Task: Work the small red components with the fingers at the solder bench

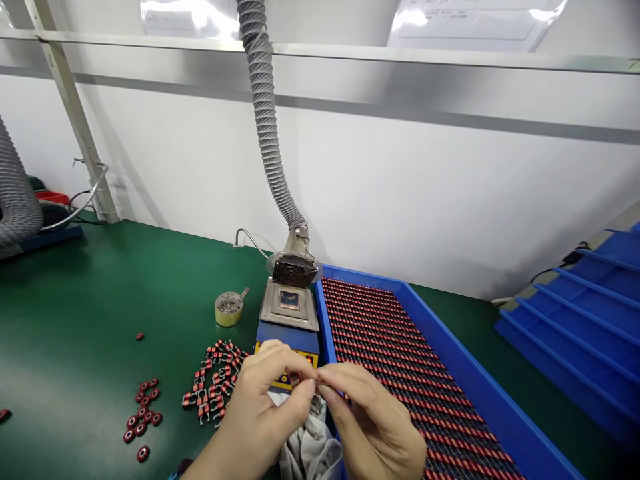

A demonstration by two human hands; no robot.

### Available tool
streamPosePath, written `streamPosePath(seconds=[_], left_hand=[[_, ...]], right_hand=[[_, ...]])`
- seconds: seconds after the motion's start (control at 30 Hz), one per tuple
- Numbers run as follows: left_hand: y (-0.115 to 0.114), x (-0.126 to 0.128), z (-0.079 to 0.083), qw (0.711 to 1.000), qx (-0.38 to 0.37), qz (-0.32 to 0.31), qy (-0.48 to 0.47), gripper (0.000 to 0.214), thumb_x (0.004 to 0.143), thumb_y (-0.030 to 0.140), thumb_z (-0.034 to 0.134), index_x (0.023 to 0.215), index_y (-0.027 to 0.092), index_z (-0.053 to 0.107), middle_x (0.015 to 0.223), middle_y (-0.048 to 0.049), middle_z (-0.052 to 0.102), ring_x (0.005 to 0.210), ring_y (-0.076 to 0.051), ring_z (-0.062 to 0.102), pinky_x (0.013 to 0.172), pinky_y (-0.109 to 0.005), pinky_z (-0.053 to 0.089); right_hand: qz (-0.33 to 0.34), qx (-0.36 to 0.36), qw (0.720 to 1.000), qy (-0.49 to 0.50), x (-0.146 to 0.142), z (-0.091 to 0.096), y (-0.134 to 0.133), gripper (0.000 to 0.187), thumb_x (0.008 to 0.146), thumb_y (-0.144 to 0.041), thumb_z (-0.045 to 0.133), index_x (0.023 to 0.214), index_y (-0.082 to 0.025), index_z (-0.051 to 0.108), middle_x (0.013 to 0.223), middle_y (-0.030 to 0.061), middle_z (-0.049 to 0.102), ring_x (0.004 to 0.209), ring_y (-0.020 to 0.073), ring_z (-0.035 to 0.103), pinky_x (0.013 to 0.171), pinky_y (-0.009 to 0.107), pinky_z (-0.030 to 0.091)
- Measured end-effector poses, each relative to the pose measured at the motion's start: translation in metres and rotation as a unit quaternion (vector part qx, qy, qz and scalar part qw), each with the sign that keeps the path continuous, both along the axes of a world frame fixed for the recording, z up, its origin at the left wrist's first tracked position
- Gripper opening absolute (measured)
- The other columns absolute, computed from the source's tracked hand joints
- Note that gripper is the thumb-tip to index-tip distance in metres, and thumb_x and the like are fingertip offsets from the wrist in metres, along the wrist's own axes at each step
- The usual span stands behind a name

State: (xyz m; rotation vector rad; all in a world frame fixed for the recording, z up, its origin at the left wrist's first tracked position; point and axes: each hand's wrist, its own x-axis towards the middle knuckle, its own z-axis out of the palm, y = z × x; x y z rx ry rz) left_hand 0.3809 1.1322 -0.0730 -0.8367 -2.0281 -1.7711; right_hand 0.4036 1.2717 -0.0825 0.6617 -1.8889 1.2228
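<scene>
My left hand and my right hand meet fingertip to fingertip in front of the solder pot. Each pinches thumb against forefinger. What they hold is tiny and mostly covered by the fingers; a bit of red shows just behind them. Left of my left hand lies a loose heap of small red-and-black coils with bent wire leads. Farther left is a cluster of ring-shaped red-and-black cores. Beneath my hands is a crumpled grey-white cloth.
A blue tray holding dense rows of red coils stands to the right. Ribbed blue trays lean at the far right. A round tin with a spoon sits left of the pot. A grey fume hose hangs above it.
</scene>
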Motion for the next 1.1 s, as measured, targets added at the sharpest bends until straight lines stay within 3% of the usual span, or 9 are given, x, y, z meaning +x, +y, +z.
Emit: streamPosePath(seconds=[0.13, 0.27, 0.4, 0.47, 0.57, 0.63, 0.77, 0.9, 1.1], left_hand=[[0.001, -0.001, 0.000, 0.999, -0.031, 0.000, 0.036, 0.014, 0.083, 0.010, 0.051, 0.074, 0.019, 0.057, 0.067, 0.0027, 0.059, 0.065, -0.011, 0.053, 0.066, -0.024, 0.041], [0.003, 0.001, -0.002, 0.967, -0.118, 0.091, 0.205, 0.016, 0.082, 0.004, 0.050, 0.076, 0.018, 0.056, 0.066, 0.0044, 0.060, 0.060, -0.008, 0.053, 0.080, -0.031, 0.039], [0.004, 0.004, -0.006, 0.937, -0.158, 0.158, 0.269, 0.015, 0.085, 0.006, 0.049, 0.081, 0.019, 0.058, 0.067, 0.0032, 0.060, 0.067, -0.011, 0.058, 0.089, -0.038, 0.032], [0.003, 0.004, -0.004, 0.945, -0.142, 0.155, 0.252, 0.017, 0.084, 0.005, 0.049, 0.080, 0.019, 0.057, 0.066, 0.0040, 0.060, 0.065, -0.010, 0.058, 0.086, -0.036, 0.034], [0.003, 0.002, 0.002, 0.967, -0.104, 0.122, 0.196, 0.018, 0.081, 0.002, 0.050, 0.075, 0.019, 0.054, 0.063, 0.0055, 0.058, 0.058, -0.007, 0.052, 0.076, -0.030, 0.039], [0.002, 0.002, 0.005, 0.979, -0.076, 0.102, 0.161, 0.017, 0.081, 0.003, 0.049, 0.073, 0.018, 0.053, 0.062, 0.0055, 0.057, 0.056, -0.007, 0.050, 0.070, -0.027, 0.041], [0.001, 0.001, 0.004, 0.993, -0.031, 0.058, 0.096, 0.016, 0.081, 0.006, 0.050, 0.073, 0.018, 0.056, 0.064, 0.0042, 0.059, 0.062, -0.009, 0.052, 0.067, -0.024, 0.042], [-0.002, 0.002, 0.000, 0.999, -0.024, 0.017, 0.026, 0.014, 0.082, 0.010, 0.052, 0.074, 0.019, 0.059, 0.066, 0.0026, 0.059, 0.068, -0.011, 0.053, 0.066, -0.024, 0.042], [-0.003, 0.002, 0.003, 1.000, 0.000, 0.019, 0.018, 0.014, 0.081, 0.011, 0.052, 0.072, 0.018, 0.060, 0.064, 0.0017, 0.059, 0.066, -0.011, 0.053, 0.062, -0.022, 0.042]], right_hand=[[-0.011, 0.013, 0.999, 0.030, 0.000, 0.000, -0.003, 0.028, 0.083, 0.002, 0.056, 0.098, -0.020, 0.064, 0.084, 0.0026, 0.068, 0.074, 0.0138, 0.064, 0.065, 0.024, 0.053], [-0.065, -0.005, 0.997, -0.043, 0.006, 0.000, -0.006, 0.015, 0.091, -0.011, 0.047, 0.084, -0.019, 0.057, 0.071, 0.0014, 0.059, 0.063, 0.0130, 0.056, 0.058, 0.024, 0.046], [0.052, -0.115, 0.961, -0.244, 0.011, 0.001, -0.006, 0.030, 0.097, -0.032, 0.042, 0.072, -0.019, 0.048, 0.058, -0.0026, 0.047, 0.049, 0.0104, 0.047, 0.046, 0.020, 0.041], [0.073, -0.152, 0.957, -0.237, 0.011, 0.001, -0.007, 0.031, 0.097, -0.033, 0.043, 0.070, -0.019, 0.050, 0.055, -0.0030, 0.048, 0.048, 0.0102, 0.048, 0.047, 0.020, 0.043], [-0.045, -0.153, 0.980, -0.119, 0.010, -0.001, -0.009, 0.010, 0.090, -0.023, 0.057, 0.084, -0.021, 0.065, 0.067, -0.0006, 0.063, 0.059, 0.0119, 0.060, 0.056, 0.020, 0.048], [-0.079, -0.117, 0.989, -0.052, 0.008, -0.003, -0.010, 0.013, 0.085, -0.013, 0.062, 0.091, -0.023, 0.069, 0.076, 0.0000, 0.068, 0.067, 0.0134, 0.064, 0.062, 0.021, 0.051], [-0.043, -0.025, 0.999, 0.007, 0.003, -0.003, -0.007, 0.027, 0.080, -0.001, 0.061, 0.096, -0.022, 0.067, 0.082, 0.0001, 0.071, 0.071, 0.0132, 0.066, 0.066, 0.021, 0.055], [-0.047, -0.027, 0.998, 0.029, 0.000, -0.002, -0.006, 0.030, 0.079, 0.003, 0.061, 0.097, -0.020, 0.065, 0.081, -0.0001, 0.069, 0.072, 0.0123, 0.066, 0.066, 0.021, 0.055], [-0.028, 0.001, 0.999, 0.045, 0.001, -0.001, -0.005, 0.033, 0.079, 0.006, 0.059, 0.099, -0.019, 0.064, 0.082, 0.0007, 0.068, 0.072, 0.0122, 0.065, 0.064, 0.022, 0.055]])
